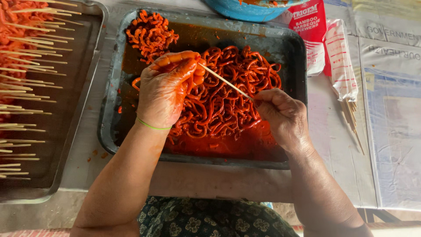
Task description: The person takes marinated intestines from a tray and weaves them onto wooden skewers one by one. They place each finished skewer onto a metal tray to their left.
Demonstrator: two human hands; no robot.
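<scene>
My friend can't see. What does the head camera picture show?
A person's left hand holds orange-red marinated strips while the right hand pushes a bamboo skewer into them, over a dark tray of more strips in red sauce. Left, another tray holds finished skewers.

Green wristband (152, 126), dark floral garment (210, 219)

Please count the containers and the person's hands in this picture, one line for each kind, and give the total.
Dark rectangular metal trays: 2, middle tray with orange-red marinated strips and left tray with skewered pieces
Blue round bowl: 1
Red-and-white plastic packet of bamboo skewers: 1
Hands: 2, left hand and right hand, both on one thin bamboo skewer
Total: 6
</scene>
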